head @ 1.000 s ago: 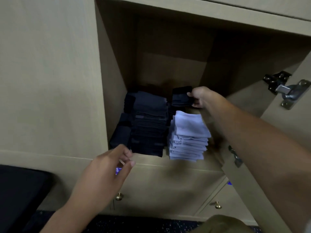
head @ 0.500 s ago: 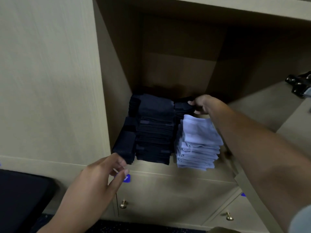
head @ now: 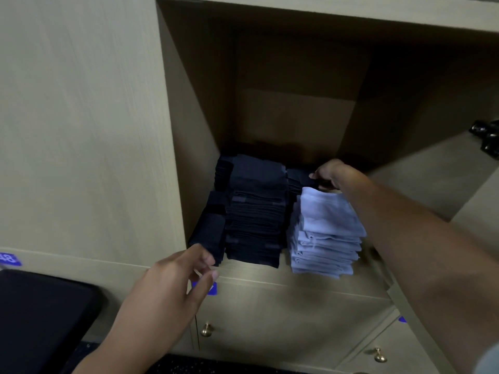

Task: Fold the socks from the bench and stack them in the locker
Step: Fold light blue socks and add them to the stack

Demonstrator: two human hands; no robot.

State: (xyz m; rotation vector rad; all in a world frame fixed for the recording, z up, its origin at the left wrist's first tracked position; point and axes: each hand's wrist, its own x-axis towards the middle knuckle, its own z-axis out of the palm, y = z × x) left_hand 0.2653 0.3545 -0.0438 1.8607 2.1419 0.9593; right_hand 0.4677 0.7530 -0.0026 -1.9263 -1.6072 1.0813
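Note:
Inside the open wooden locker [head: 297, 103] stand piles of folded socks: a tall dark navy stack [head: 256, 211], a lower dark pile [head: 212, 233] at its left, and a light blue stack [head: 326, 233] on the right. Behind the light blue stack lies a dark folded sock [head: 298, 175] on a rear dark pile. My right hand [head: 328, 174] reaches deep into the locker and pinches that sock at its right end. In front of the locker's lower edge hovers my left hand [head: 172, 282], fingers loosely curled, holding nothing.
The locker door stands open at the right, with a black hinge [head: 486, 139]. Below are closed lockers with brass knobs [head: 206, 330] [head: 379, 354] and blue number tags [head: 10, 259]. A black padded bench [head: 40, 319] sits at the lower left.
My right hand has lowered the dark sock from above the rear pile down onto it. My left hand has stayed near the locker's lower edge. The view has shifted slightly.

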